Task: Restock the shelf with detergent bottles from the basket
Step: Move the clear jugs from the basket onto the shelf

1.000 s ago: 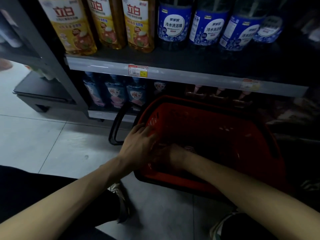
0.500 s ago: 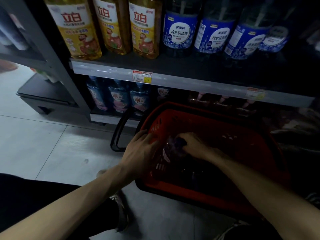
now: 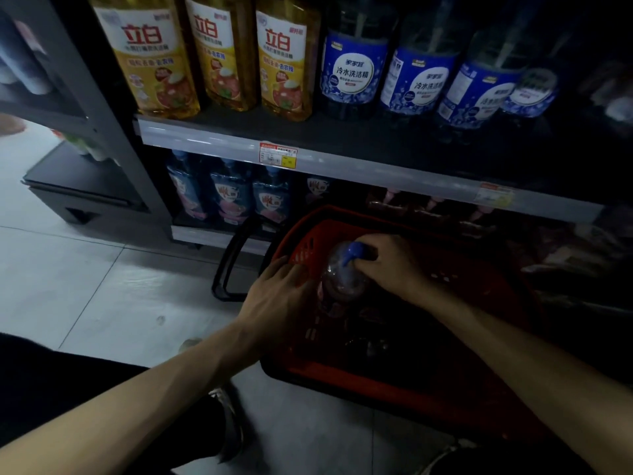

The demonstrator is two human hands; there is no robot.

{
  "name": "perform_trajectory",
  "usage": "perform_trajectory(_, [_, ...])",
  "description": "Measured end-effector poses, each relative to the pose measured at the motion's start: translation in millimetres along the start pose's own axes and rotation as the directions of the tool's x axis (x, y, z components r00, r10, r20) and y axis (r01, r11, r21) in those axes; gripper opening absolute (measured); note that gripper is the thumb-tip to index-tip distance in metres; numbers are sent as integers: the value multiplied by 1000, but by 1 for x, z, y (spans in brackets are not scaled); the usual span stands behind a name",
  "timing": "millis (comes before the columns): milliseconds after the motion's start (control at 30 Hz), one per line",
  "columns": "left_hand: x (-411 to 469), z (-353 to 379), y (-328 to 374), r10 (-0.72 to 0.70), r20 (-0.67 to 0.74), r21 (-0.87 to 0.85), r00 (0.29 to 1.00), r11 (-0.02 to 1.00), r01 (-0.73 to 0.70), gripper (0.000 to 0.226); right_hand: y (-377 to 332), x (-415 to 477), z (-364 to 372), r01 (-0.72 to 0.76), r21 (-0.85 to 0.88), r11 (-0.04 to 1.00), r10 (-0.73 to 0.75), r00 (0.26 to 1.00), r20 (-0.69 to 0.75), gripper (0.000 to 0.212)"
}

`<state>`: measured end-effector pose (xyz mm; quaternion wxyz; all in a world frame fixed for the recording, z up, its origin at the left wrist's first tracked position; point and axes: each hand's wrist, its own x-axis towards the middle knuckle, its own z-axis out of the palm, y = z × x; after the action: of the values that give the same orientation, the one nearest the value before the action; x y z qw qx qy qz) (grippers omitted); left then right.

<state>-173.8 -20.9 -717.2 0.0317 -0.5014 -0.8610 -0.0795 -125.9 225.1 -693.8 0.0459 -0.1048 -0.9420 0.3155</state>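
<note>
The left hand lies flat, fingers spread, on the near-left rim of the red plastic shopping basket, gripping nothing; just beside it the clear detergent bottle with a blue cap stands upright inside the basket; the right hand is closed round its cap and neck; probably heavy and slick, best supported at the body.

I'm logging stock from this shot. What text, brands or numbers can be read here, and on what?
"立白": yellow bottles, upper shelf.
"冷水洗洁精": blue-labelled bottles beside them.
Smaller print on both labels: too blurred.
Price tag on the shelf edge: unreadable.
Second tag: unreadable.
Lower-shelf blue pouches: logo blurred.
Bottle under right hand: no readable text.
</note>
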Motion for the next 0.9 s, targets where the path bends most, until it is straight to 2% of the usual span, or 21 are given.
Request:
perform_trajectory(67, [5, -3, 7, -20, -7, -51, 1000, 999, 20, 83, -14, 1, -22, 36, -17, 999, -36, 999, -34, 22])
perform_trajectory(133, [18, -12, 19, -124, 44, -189, 991, 973, 130, 102, -31, 1, -48, 58, -47, 997, -62, 995, -82, 20])
perform_trajectory(200, [36, -16, 31, -260, 147, -367, 954, 882, 297, 119, -48, 1, -72, 67, -51, 996, -73, 989, -129, 18])
perform_trajectory(267, [53, -21, 44, -343, 166, -594, 925, 714, 371, 125, -63, 0, -90, 94, -40, 995, -99, 982, -162, 14])
perform_trajectory(333, [66, -24, 56, -408, 127, -792, 904, 507, 340, 109, -77, -2, -106, 124, -38, 992, -129, 972, -196, 21])
perform_trajectory(367, [72, -25, 61, -433, 106, -844, 895, 437, 312, 100, -82, -4, -113, 134, -31, 991, -137, 968, -210, 22])
perform_trajectory(433, [80, -30, 71, -470, 85, -899, 879, 344, 271, 96, -91, -6, -125, 140, -41, 989, -145, 963, -227, 21])
perform_trajectory(600, [94, -38, 84, -472, 95, -936, 877, 258, 241, 94, -99, -12, -145, 102, -45, 994, -110, 964, -244, 25])
perform_trajectory(700, [94, -41, 92, -455, 114, -952, 883, 204, 228, 95, -100, -15, -151, 33, -3, 999, -32, 967, -251, 31])
perform_trajectory(800, [87, -43, 99, -434, 184, -966, 882, 87, 244, 88, -100, -19, -156, -126, 146, 981, 149, 975, -164, 39])
perform_trajectory(900, [76, -47, 104, -432, 263, -962, 863, -45, 271, 63, -98, -29, -160, -235, 355, 905, 273, 960, -60, 36])
